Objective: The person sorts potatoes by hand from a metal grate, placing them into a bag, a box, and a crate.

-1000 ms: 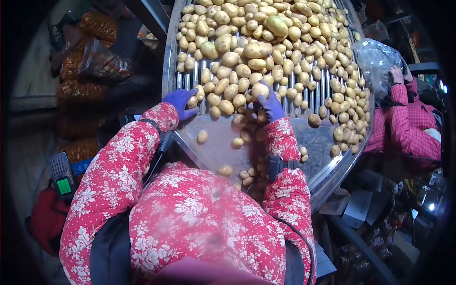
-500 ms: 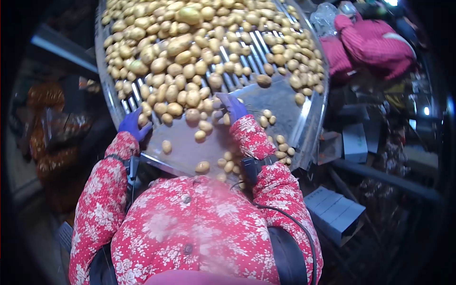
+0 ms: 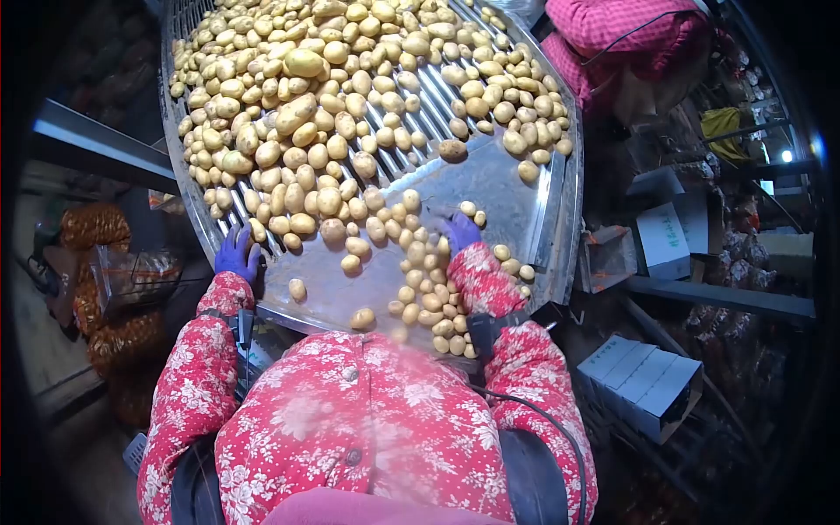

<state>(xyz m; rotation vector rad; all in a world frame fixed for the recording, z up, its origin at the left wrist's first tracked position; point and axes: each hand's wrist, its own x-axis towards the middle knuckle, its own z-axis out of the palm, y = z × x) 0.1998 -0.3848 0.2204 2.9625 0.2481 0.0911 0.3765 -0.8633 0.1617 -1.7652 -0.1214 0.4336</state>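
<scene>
- Here at the grey metal table (image 3: pixel 503 188), the right hand in its purple glove (image 3: pixel 461 232) is sitting beside a loose band of small, yellow-brown oval potatoes (image 3: pixel 424 262).
- That band is lying to the left of the right fingers and is stretching, long axis and all, from near the shiny steel rollers (image 3: pixel 435 101) down toward the person's body.
- The right fingers are pointing away and to the left; blur is hiding how far they are opening, and whether they are holding anything I can't tell.
- Over at the left edge, the left hand in a matching purple glove (image 3: pixel 236 254) is spreading its fingers, thumb apart, with nothing visibly gripped.
- One yellow-brown potato (image 3: pixel 257 230) is lying just beside those left fingers, up and to their right.
- So the right hand is clearly being the nearer one to the band, while the left is standing well apart from it.
</scene>
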